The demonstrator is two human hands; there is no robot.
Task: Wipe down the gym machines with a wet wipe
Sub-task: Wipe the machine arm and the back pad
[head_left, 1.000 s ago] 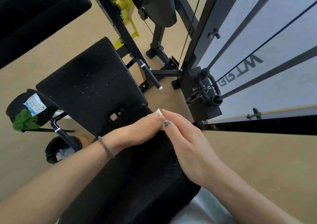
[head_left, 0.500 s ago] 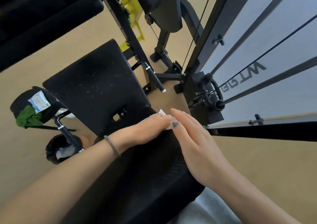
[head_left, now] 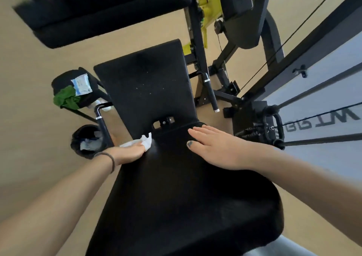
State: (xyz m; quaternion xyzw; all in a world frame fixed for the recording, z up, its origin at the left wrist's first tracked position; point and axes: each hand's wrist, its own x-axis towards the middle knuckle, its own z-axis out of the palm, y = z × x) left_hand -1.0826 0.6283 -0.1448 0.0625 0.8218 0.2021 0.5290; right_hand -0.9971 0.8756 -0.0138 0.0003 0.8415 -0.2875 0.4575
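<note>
Black vinyl fills most of my view: the seat pad (head_left: 176, 197) of the machine runs from under my chest toward the angled back pad (head_left: 148, 87) beyond it. My left hand (head_left: 129, 152) sits at the pad's left edge near the hinge end, palm down on the white wet wipe (head_left: 145, 141); the fingers are bent over it, and a crumpled corner of the wipe sticks out past my fingertips toward the gap between the two pads (how tightly I grip it I cannot tell, since the fingertips are hidden under the tissue). A thin dark band (head_left: 111, 158) circles that wrist. My right hand (head_left: 217, 148) lies flat on the right side of the same pad, fingers straight and together, thumb spread, holding nothing; the two hands are well apart across the pad's width. Left of the seat a black handle post (head_left: 102, 126) rises beside a small black bin (head_left: 86, 140) with pale scraps inside. Farther left, a round black stool (head_left: 66, 81) carries a green cloth (head_left: 66, 99) and a pale blue wipe packet (head_left: 82, 84), the packet overlapping the cloth's upper edge. To the right stands the black frame with its cables, a D-shaped cable handle (head_left: 274, 126) and a grey panel (head_left: 323, 102) bearing mirrored lettering. Yellow parts (head_left: 205, 6) show near the top, behind the upright.
</note>
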